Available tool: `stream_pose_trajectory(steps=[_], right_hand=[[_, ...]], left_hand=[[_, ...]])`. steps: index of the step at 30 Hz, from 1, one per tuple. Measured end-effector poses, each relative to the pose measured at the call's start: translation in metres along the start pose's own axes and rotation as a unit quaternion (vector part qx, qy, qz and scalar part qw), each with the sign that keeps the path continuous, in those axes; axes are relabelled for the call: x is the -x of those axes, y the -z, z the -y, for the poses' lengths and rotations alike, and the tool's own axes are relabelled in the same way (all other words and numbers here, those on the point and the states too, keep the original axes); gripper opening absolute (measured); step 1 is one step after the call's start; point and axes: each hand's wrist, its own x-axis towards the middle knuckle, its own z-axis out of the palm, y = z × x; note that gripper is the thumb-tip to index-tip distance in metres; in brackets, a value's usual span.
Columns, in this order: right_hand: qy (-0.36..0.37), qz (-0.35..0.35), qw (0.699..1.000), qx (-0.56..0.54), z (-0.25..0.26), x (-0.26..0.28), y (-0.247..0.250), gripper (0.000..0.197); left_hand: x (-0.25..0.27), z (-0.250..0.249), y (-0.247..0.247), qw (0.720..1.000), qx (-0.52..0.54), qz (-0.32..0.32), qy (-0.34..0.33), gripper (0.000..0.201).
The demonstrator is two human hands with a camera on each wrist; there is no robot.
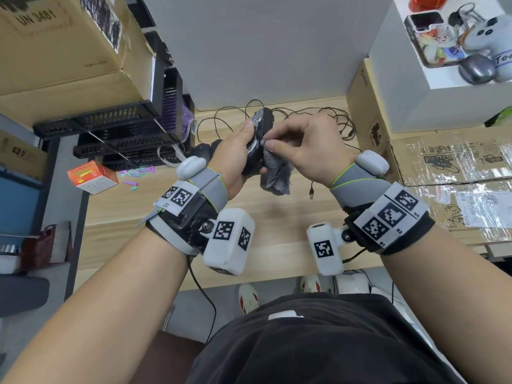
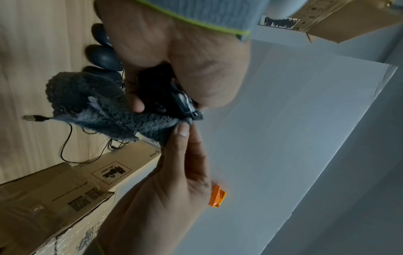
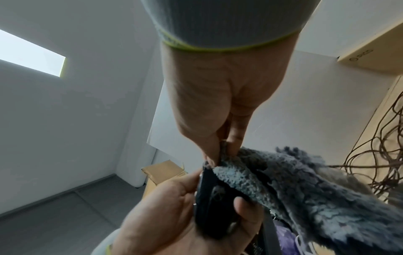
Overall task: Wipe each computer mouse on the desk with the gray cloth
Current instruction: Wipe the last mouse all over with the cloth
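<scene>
Both wrists hover over the desk [image 1: 277, 217], left hand [image 1: 235, 159] gripping a black mouse [image 1: 259, 134], right hand [image 1: 307, 151] pinching the gray cloth [image 1: 277, 173] against it

The shaggy gray cloth [image 1: 275, 173] is a deep-piled, fluffy fabric, matt, with tufted fibres. The black plastic computer mouse [image 1: 259, 139] has a hard shell with glossy highlights along its edge. The pale wood-grain counter [image 1: 277, 217] looks smooth with a low satin sheen. The brown cardboard boxes [image 1: 454, 184] are matt paperboard, partly covered in shiny, crinkled clear tape. The thin black cables [image 1: 327, 115] look like smooth rubbery plastic. The black slotted plastic trays [image 1: 124, 128] are dull-finished.
</scene>
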Motion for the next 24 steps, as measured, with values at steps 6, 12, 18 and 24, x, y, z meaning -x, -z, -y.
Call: stream_pose_trajectory(steps=[6,12,18,24], right_hand=[[0.042,0.002,0.995,0.093,0.003,-0.001,0.000,0.004],[-0.028,-0.041,0.999,0.006,0.000,-0.006,-0.004,0.013],[-0.115,0.030,0.992,0.049,0.000,-0.008,-0.003,0.032],[-0.226,0.038,0.967,-0.115,0.002,-0.011,-0.005,0.019]], left_hand=[[-0.002,0.000,0.001,1.000,-0.010,-0.003,0.001,0.040],[-0.001,-0.003,-0.002,0.999,-0.041,0.013,-0.022,0.034],[-0.005,-0.005,0.003,0.998,-0.058,0.015,-0.031,0.031],[-0.011,0.000,0.004,0.978,-0.172,0.020,-0.114,0.044]])
